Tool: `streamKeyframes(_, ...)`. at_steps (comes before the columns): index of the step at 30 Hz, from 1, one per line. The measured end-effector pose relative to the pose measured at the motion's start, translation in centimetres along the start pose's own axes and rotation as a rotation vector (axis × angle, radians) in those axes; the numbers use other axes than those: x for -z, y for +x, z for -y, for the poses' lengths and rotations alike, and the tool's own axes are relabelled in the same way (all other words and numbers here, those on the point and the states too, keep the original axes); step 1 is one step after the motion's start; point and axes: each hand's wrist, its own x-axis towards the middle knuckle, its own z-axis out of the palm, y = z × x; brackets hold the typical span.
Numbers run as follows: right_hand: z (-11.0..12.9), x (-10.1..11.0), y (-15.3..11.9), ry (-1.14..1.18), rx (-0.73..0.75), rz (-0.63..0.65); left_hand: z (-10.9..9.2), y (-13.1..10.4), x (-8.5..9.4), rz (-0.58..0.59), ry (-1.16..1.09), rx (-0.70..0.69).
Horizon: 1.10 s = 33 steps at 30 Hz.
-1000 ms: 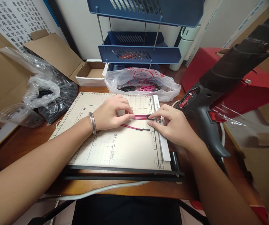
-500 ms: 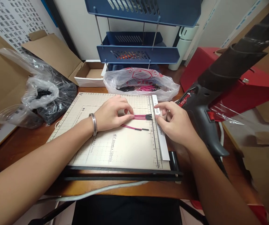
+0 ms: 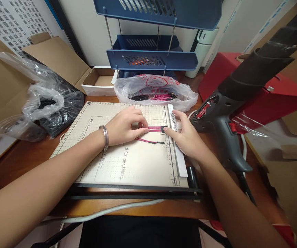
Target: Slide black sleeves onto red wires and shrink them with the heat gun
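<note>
On a cream paper trimmer (image 3: 148,165) with printed grid lines, my left hand (image 3: 125,125) is closed in a pinch on a small bundle of red wires (image 3: 155,129) with black ends. The bundle points right, toward the white strip (image 3: 181,162) along the trimmer's edge. My right hand (image 3: 186,136) reaches over that strip with thumb and index finger apart. Its thumb tip touches or nearly touches the black wire ends. Just below the bundle lie loose red wires (image 3: 145,140) with black ends, partly under my left hand.
Behind the trimmer lies a clear plastic bag (image 3: 122,86) of more wires, below a blue rack (image 3: 151,60). A heat gun (image 3: 221,113) stands close on the right by a red box (image 3: 215,65). Left are a bag of black pieces (image 3: 60,117), a plastic cup (image 3: 16,129) and an open carton (image 3: 99,90).
My right hand has moved left, bringing its thumb to the black wire ends, and its index finger has stretched out. My left hand keeps its pinch on the bundle almost unmoved.
</note>
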Motion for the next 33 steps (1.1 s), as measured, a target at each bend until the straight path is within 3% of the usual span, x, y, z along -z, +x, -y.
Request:
streamKeyframes(19, 0.1, 0.6, 0.1, 0.082, 0.012, 0.045, 0.0, 0.0, 0.0, 0.002, -0.021, 0.003)
streamKeyframes(26, -0.4, 0.8, 0.4, 0.050, 0.073, -0.001, 0.3, 0.0, 0.3, -0.004, 0.012, -0.009)
streamKeyframes(29, 0.6, 0.8, -0.4, 0.032, 0.113, -0.140, 0.4, -0.1, 0.3, -0.006, 0.014, -0.020)
streamKeyframes(31, 2.4, 1.0, -2.0, 0.140, 0.141, -0.223, 0.3, -0.1, 0.2, -0.008, 0.020, -0.023)
streamKeyframes(33, 4.5, 1.3, -4.1, 0.329, 0.193, -0.070, 0.2, -0.1, 0.2, -0.017, 0.029, -0.020)
